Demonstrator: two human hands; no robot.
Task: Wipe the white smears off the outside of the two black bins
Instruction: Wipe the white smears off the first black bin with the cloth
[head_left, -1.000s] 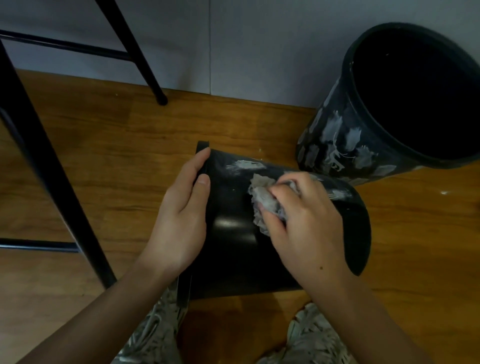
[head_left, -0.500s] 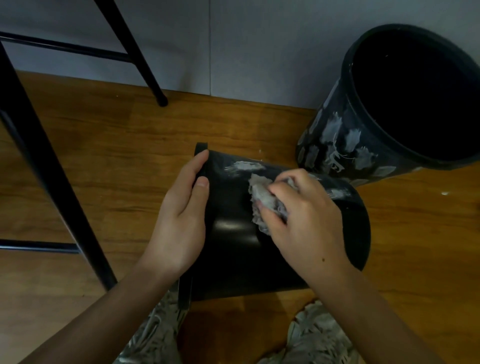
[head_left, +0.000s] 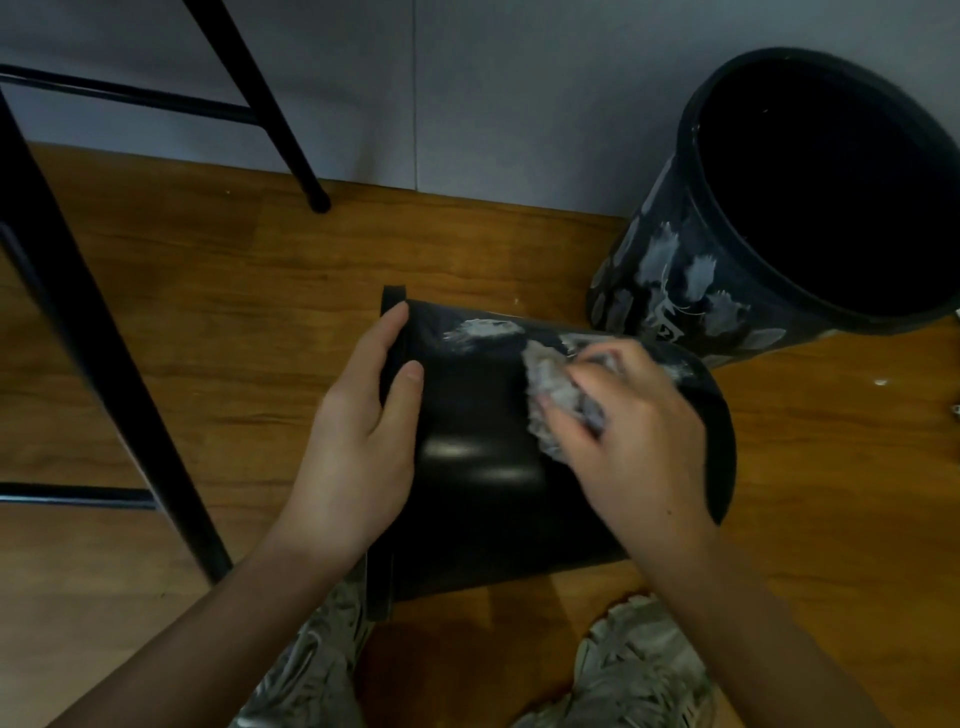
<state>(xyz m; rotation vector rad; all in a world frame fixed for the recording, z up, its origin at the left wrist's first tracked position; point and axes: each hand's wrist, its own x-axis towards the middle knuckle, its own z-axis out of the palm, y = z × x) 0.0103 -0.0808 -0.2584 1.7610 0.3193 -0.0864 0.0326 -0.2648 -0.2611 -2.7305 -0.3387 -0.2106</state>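
**Wiping a bin laid on its side**

I see a black plastic bin (head_left: 483, 467) lying on the wooden floor (head_left: 208, 322). My left hand (head_left: 358, 441) grips its rim; my right hand (head_left: 634, 431) clutches a crumpled grey cloth (head_left: 550, 395) against white smears (head_left: 483, 330). A second smeared black bin (head_left: 675, 270) stands by the wall edge.

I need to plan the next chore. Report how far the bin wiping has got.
Done: the near side of the lying bin looks clean and glossy. In hand: the right hand rubs a crumpled wipe along its far side while the left hand steadies the rim; a white smear remains there. Left: the upright bin, covered in smears.
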